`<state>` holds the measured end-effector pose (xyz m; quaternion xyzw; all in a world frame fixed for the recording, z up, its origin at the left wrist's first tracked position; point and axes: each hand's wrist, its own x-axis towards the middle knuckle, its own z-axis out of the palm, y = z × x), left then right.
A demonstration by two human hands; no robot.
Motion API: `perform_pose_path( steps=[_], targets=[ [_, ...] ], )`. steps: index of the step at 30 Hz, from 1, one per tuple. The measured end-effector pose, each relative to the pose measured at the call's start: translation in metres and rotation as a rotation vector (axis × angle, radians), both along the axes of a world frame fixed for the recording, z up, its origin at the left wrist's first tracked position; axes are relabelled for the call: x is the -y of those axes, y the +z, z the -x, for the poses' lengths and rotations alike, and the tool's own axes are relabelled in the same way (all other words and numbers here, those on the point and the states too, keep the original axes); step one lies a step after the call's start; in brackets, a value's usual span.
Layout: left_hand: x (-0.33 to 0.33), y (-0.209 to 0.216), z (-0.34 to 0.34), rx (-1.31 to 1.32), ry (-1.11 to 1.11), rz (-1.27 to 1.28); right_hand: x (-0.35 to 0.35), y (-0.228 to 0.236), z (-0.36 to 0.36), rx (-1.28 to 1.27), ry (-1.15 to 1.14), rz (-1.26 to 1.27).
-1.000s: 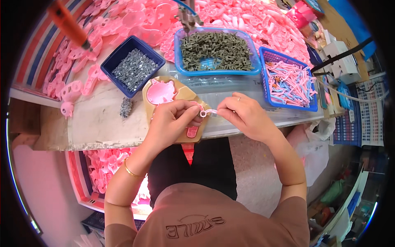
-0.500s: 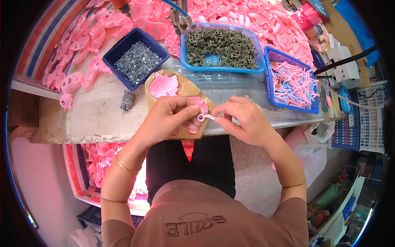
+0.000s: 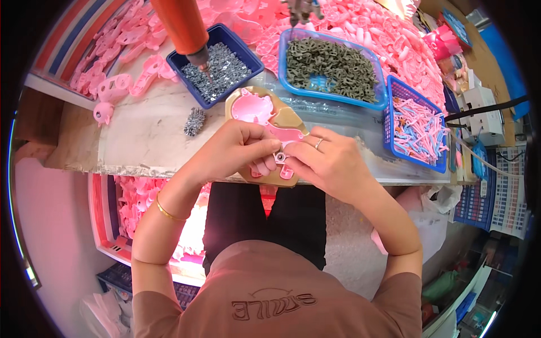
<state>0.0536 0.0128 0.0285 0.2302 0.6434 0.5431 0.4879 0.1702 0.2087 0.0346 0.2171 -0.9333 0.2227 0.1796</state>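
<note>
Head view. Your left hand (image 3: 243, 151) is narrowed to a pinch, thumb against fingers, on the small pale ringed piece (image 3: 280, 158). Your right hand (image 3: 333, 164) is likewise narrow, its fingertips closed on the piece's right side, though the knuckles hide part of that grip. The piece sits between both sets of fingertips, over the lower part of the tan fixture (image 3: 289, 118), and shows a dark centre; whether that is a separate insert cannot be told.

Risk 1: slip. The piece is tiny and gripped only by fingertips; uneven pressure could flick it out. The fixture reaches the front edge of the desk (image 3: 147, 135), so a dropped piece could well end up on the floor.

Risk 2: misalignment. Your fingers cover much of the lower pink shell (image 3: 289, 134), so a piece set down tilted might go unnoticed. Dragging a knuckle could also lift that shell, or the upper pink shell (image 3: 251, 107), out of its recess.

Risk 3: snagging. The orange driver (image 3: 181, 27) hangs with its bit over the dark blue bin (image 3: 257, 66) of screws (image 3: 226, 69); a careless left reach could meet the bit. The screw clump (image 3: 194, 121) beside that bin could scatter if your forearm brushes it.
</note>
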Motion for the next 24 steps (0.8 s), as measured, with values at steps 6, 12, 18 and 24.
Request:
perform_pose_path(
  steps=[6, 12, 18, 24],
  targets=[
    [0.02, -0.009, 0.002, -0.287, 0.397, -0.047, 0.012, -0.016, 0.021, 0.063, -0.064, -0.167],
    [0.034, -0.022, -0.008, -0.852, 0.399, 0.004, 0.027, -0.032, 0.04, 0.166, -0.076, -0.243],
    [0.036, -0.033, -0.01, -1.121, 0.354, -0.058, 0.026, -0.035, 0.044, 0.203, -0.035, -0.225],
    [0.034, -0.039, -0.011, -1.453, 0.083, -0.098, 0.02, -0.032, 0.057, 0.3, 0.102, -0.214]
  ],
)
